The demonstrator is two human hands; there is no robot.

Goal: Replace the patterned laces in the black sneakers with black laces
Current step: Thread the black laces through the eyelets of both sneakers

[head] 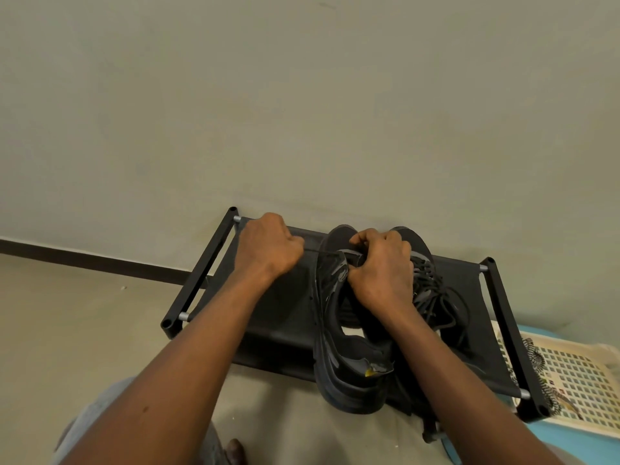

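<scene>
Your left hand [268,246] is curled into a fist and seems to grip the end of a black lace [314,251], which runs taut from the fist across to the first sneaker [349,370]. Your right hand [382,273] is clamped on that sneaker's upper at the eyelets, steadying it on the shoe rack [278,317]. The second sneaker [432,290] lies just right of your right hand, its black laces loose. The patterned laces [535,359] lie well off to the right of that hand, in a white basket [577,380].

You look to be mid-threading, pulling a pass snug. Next you likely need to ease the tension, find the following eyelet under your right fingers, and feed the lace tip through it without twisting it.
</scene>
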